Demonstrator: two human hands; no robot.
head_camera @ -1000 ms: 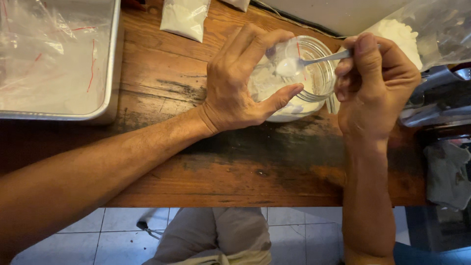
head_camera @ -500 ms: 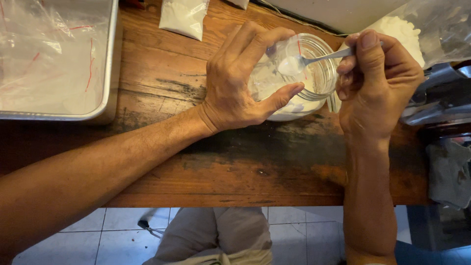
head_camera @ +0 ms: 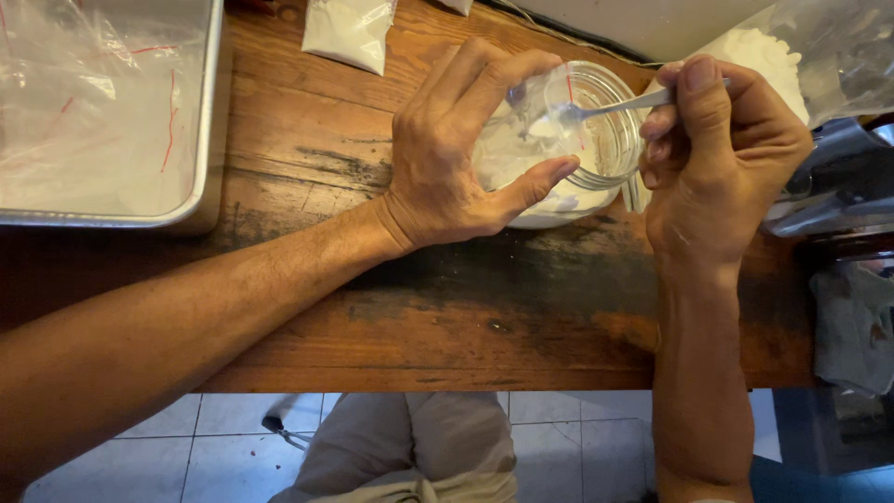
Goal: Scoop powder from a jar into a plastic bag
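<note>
Hands (head_camera: pixel 596 158) crowding jar (head_camera: pixel 596 130), tray (head_camera: pixel 209 140) apart

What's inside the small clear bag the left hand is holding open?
In the small clear bag held by the left hand, white powder and the bowl of the metal spoon from the right hand show. The fingers hide the bag's lower left part.

Left hand (head_camera: pixel 447 158) at upper centre of the frame gripping a small clear plastic bag of white powder (head_camera: pixel 521 149) over a round glass jar (head_camera: pixel 610 140), right hand (head_camera: pixel 722 158) pinching a metal spoon (head_camera: pixel 605 107) into it, worn brown wooden table (head_camera: pixel 447 317), shallow metal tray (head_camera: pixel 200 210) upper left.
</note>
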